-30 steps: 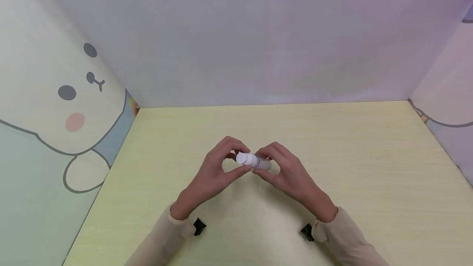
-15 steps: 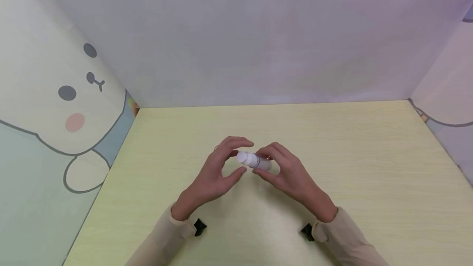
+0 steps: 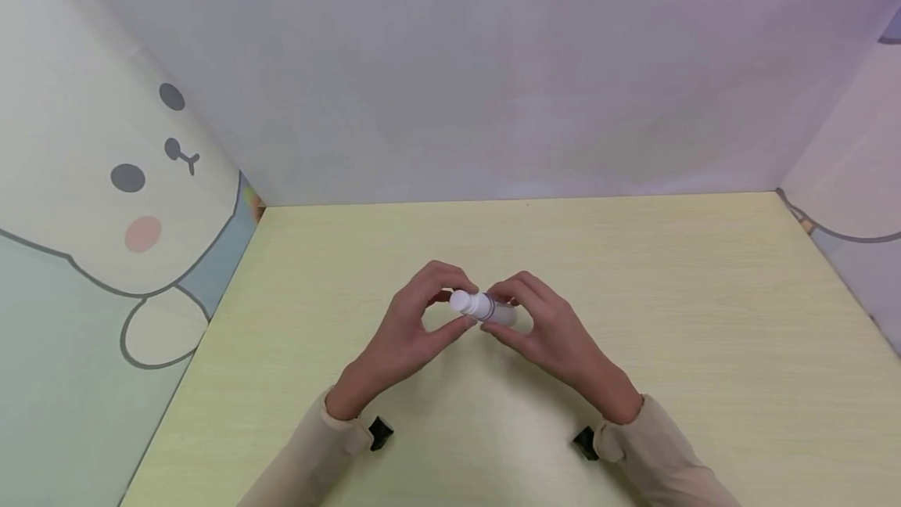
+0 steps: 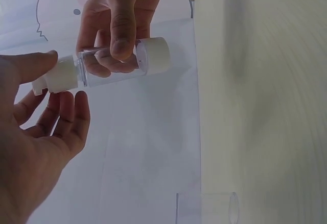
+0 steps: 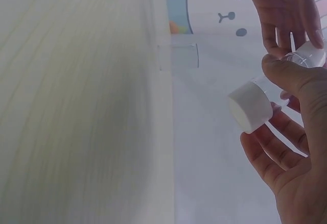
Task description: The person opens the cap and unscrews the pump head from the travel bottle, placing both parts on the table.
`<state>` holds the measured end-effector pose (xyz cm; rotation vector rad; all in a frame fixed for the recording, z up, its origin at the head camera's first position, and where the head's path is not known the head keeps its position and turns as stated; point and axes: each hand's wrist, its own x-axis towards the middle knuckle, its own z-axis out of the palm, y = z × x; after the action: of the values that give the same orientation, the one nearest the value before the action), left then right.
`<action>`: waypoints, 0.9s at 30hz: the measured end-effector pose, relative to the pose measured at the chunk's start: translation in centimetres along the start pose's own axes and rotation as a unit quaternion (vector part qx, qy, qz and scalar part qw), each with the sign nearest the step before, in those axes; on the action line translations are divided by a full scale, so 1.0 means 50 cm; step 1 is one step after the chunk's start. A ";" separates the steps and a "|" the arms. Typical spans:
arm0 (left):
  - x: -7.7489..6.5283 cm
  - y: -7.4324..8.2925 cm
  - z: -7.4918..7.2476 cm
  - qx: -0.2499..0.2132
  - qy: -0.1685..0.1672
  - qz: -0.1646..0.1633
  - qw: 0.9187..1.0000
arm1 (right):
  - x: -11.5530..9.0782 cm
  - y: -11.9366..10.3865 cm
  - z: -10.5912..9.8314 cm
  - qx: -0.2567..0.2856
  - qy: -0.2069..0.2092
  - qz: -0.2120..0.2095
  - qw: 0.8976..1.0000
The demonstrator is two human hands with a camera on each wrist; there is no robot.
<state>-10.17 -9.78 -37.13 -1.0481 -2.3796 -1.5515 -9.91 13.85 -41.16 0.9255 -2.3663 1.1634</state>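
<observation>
A small clear bottle (image 3: 486, 306) is held above the table between both hands, lying nearly sideways. It has a white top (image 4: 62, 76) at its left end and a white base (image 5: 250, 107) at its right end. My left hand (image 3: 415, 327) pinches the white top between thumb and fingers. Round the clear body, my right hand (image 3: 552, 327) keeps its grip, thumb on one side and fingers on the other. Fingers hide part of the body in each view.
A clear open cylinder, like a cover (image 4: 207, 208), stands on the pale wooden table (image 3: 633, 272); the left hand hides it in the head view. A plain wall (image 3: 521, 100) rises behind, and cartoon-printed panels flank the table.
My left fingers and thumb spread off the white top half a second ago and now pinch it again. The right hand stays in place with the bottle.
</observation>
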 end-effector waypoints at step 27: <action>0.000 -0.002 -0.002 -0.018 -0.021 0.034 0.999 | -0.001 0.002 0.000 0.006 -0.007 0.009 1.000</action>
<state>-10.25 -9.86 -37.15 -1.1664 -2.3263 -1.5691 -9.93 13.93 -41.26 0.9198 -2.3865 1.1823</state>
